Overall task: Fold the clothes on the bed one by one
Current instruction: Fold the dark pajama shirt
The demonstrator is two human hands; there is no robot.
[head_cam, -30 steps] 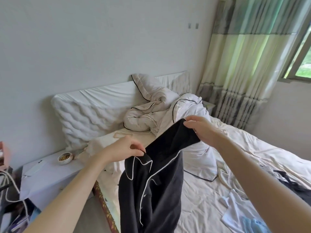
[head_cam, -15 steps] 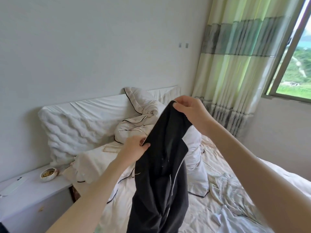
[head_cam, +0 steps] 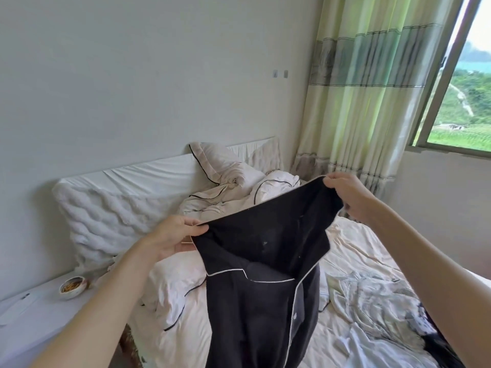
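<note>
A black pyjama shirt (head_cam: 265,274) with white piping hangs in the air over the bed (head_cam: 353,251), stretched between both hands. My left hand (head_cam: 172,236) pinches its top edge at the left. My right hand (head_cam: 348,193) pinches the same edge higher up at the right. The shirt's lower part drops out of the frame at the bottom. A pale crumpled garment (head_cam: 372,301) lies on the bed at the right, with a dark one (head_cam: 435,343) beside it near the frame's edge.
A cream duvet (head_cam: 233,192) with black piping is bunched against the white headboard (head_cam: 111,205). A white bedside table (head_cam: 32,314) at the left holds a small bowl (head_cam: 72,287). Striped curtains (head_cam: 372,88) and a window (head_cam: 467,102) stand at the right.
My hands have moved apart, spreading the shirt's top edge wide; the right hand went right, the left hand stayed low. The view has tilted up toward the window.
</note>
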